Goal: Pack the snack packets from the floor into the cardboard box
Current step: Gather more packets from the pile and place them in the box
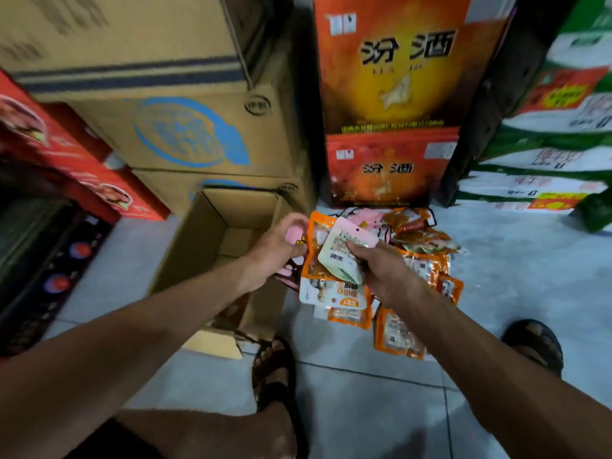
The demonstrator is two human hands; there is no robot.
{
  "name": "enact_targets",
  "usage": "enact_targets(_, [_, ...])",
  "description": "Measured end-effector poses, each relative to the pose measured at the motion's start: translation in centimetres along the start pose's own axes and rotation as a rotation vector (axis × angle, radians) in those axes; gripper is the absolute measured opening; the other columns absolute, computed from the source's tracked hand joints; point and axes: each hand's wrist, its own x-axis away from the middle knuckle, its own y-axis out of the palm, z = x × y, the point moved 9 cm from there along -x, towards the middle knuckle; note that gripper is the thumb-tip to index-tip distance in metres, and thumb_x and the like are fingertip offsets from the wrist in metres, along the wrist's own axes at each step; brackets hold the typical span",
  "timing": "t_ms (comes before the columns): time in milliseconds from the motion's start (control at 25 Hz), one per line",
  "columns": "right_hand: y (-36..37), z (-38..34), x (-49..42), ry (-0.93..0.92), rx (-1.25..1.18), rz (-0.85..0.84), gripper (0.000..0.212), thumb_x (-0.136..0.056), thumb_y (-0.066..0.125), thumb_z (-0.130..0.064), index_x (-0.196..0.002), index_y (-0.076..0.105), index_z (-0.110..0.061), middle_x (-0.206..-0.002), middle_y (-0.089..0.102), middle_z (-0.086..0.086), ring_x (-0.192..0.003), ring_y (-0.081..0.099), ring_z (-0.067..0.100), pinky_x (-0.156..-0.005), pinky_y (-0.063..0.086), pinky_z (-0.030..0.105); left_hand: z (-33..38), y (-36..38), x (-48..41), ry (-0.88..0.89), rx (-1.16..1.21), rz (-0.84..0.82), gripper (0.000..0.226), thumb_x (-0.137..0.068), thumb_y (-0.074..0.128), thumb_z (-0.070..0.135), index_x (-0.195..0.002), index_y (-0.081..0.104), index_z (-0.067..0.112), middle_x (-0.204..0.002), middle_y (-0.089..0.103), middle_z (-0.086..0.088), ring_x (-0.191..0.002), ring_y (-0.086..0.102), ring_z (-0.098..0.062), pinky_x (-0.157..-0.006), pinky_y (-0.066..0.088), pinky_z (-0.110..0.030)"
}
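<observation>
An open cardboard box (pixel 202 233) stands on the floor left of centre, its inside mostly bare. Just right of it my left hand (pixel 276 251) grips a bunch of snack packets, a pink one (pixel 294 234) and orange ones (pixel 319 226). My right hand (pixel 381 265) holds a white and green packet (pixel 342 251) against that bunch. More orange, pink and white packets (pixel 417 238) lie in a heap on the floor behind and under my hands, and an orange packet (pixel 397 336) lies nearer me.
Stacked brown cartons (pixel 185 134) rise behind the box. Orange cartons (pixel 390 94) stand at the back centre, red cartons (pixel 82 167) at left, green and white sacks (pixel 546 160) at right. My sandalled feet (pixel 275 369) rest on the grey tiled floor (pixel 513 276).
</observation>
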Motion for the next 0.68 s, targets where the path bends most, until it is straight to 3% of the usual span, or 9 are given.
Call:
enact_targets(40, [2.0, -1.2, 0.8, -0.028, -0.034, -0.024, 0.035, -0.088, 0.060, 0.002, -0.123, 0.059, 0.001, -0.110, 0.069, 0.018, -0.081, 0.069, 0.026, -0.065, 0.061, 0.036, 0.7, -1.7, 1.2, -0.031, 0.019, 0.016, 0.017, -0.097, 0.058, 0.010, -0.112, 0.063, 0.015, -0.109, 0.063, -0.001, -0.089, 0.059, -0.013, -0.057, 0.048, -0.021])
enact_targets(80, [3.7, -2.3, 1.4, -0.059, -0.051, -0.035, 0.034, -0.089, 0.060, 0.002, -0.123, 0.059, -0.001, -0.107, 0.069, 0.016, -0.078, 0.070, 0.023, -0.062, 0.060, 0.035, 1.3, -3.1, 2.2, -0.039, 0.060, 0.027, 0.014, -0.100, 0.055, 0.017, -0.104, 0.067, 0.010, -0.102, 0.066, -0.004, -0.085, 0.062, -0.015, -0.055, 0.050, -0.018])
enact_targets(160, [7.1, -4.0, 2.5, -0.106, -0.068, -0.058, 0.030, -0.089, 0.060, 0.001, -0.119, 0.060, -0.005, -0.104, 0.070, 0.012, -0.073, 0.071, 0.019, -0.056, 0.058, 0.031, 1.7, -5.8, 3.5, -0.069, 0.216, 0.054, 0.033, -0.102, 0.051, 0.029, -0.102, 0.072, 0.003, -0.098, 0.074, -0.010, -0.085, 0.070, -0.023, -0.064, 0.056, -0.022])
enact_targets(240, [10.4, -4.8, 3.1, -0.133, -0.026, -0.091, 0.024, -0.089, 0.062, 0.001, -0.111, 0.061, -0.009, -0.099, 0.072, 0.009, -0.068, 0.071, 0.016, -0.052, 0.057, 0.029, 2.0, -8.3, 4.5, -0.058, 0.310, 0.109, 0.033, -0.100, 0.053, 0.029, -0.103, 0.074, 0.004, -0.088, 0.077, -0.007, -0.075, 0.074, -0.016, -0.063, 0.057, -0.020])
enact_targets(320, [13.9, -4.4, 2.6, -0.153, 0.085, -0.149, 0.027, -0.087, 0.064, 0.001, -0.110, 0.059, -0.012, -0.099, 0.073, 0.009, -0.074, 0.072, 0.018, -0.058, 0.060, 0.034, 1.1, -11.4, 4.2, -0.030, 0.298, 0.218, 0.019, -0.098, 0.058, 0.020, -0.094, 0.074, 0.011, -0.072, 0.074, 0.004, -0.056, 0.068, -0.001, -0.049, 0.051, -0.017])
enact_targets(360, [15.7, -3.9, 2.1, -0.174, 0.164, -0.186, 0.034, -0.085, 0.065, 0.003, -0.115, 0.057, -0.011, -0.106, 0.072, 0.013, -0.083, 0.072, 0.023, -0.068, 0.061, 0.041, -0.2, -12.7, 3.7, -0.039, 0.286, 0.264, 0.017, -0.098, 0.059, 0.017, -0.092, 0.073, 0.010, -0.070, 0.071, 0.005, -0.053, 0.066, 0.000, -0.046, 0.049, -0.018])
enact_targets(440, [19.1, -2.6, 0.8, -0.227, 0.335, -0.269, 0.049, -0.082, 0.065, 0.008, -0.127, 0.054, -0.010, -0.119, 0.067, 0.019, -0.096, 0.067, 0.028, -0.084, 0.057, 0.047, -3.1, -14.8, 2.5, -0.077, 0.299, 0.300, 0.017, -0.099, 0.058, 0.016, -0.094, 0.072, 0.006, -0.081, 0.068, 0.006, -0.064, 0.065, -0.001, -0.045, 0.050, -0.020])
enact_targets(560, [23.3, -0.1, -1.8, -0.230, 0.544, -0.373, 0.068, -0.082, 0.066, 0.007, -0.141, 0.043, -0.020, -0.124, 0.065, 0.009, -0.105, 0.065, 0.025, -0.086, 0.056, 0.043, -7.2, -17.0, 0.9, -0.127, 0.375, 0.302, 0.017, -0.099, 0.056, 0.014, -0.092, 0.072, 0.011, -0.094, 0.065, 0.026, -0.079, 0.062, 0.007, -0.043, 0.050, -0.014])
enact_targets(680, [26.6, 1.9, -5.7, -0.207, 0.641, -0.398, 0.075, -0.075, 0.074, 0.008, -0.138, 0.042, -0.018, -0.121, 0.065, 0.004, -0.101, 0.066, 0.020, -0.081, 0.059, 0.036, -12.1, -20.1, -1.0, -0.186, 0.323, 0.353, 0.016, -0.098, 0.058, 0.019, -0.091, 0.072, 0.017, -0.084, 0.069, 0.007, -0.068, 0.064, -0.003, -0.043, 0.049, -0.017])
